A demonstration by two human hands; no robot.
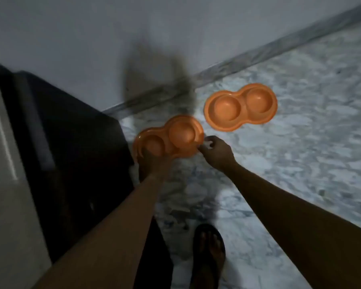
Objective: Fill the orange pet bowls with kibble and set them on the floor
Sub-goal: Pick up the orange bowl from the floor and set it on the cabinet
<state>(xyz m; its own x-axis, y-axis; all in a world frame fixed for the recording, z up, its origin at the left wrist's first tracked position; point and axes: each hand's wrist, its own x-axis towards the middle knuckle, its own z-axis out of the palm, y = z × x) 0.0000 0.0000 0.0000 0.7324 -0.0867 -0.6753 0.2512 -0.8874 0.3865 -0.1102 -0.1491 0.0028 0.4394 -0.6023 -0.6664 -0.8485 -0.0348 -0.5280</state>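
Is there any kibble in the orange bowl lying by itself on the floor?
No, both round wells of the far orange bowl show only smooth bare orange inside, with nothing in them.

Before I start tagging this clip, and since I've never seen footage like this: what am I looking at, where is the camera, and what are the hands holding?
There is no machine here. This is one picture from a camera worn on a person's head, looking down along their bare arms. The left hand grips the near end of the nearer bowl, an orange double pet dish, and the right hand pinches its right rim. Blur hides whether that dish touches the floor. The farther bowl, the same kind, lies on the marbled floor near the wall. No kibble shows in either. At the bottom is a foot in a dark sandal, and a dark boxy unit stands on the left.
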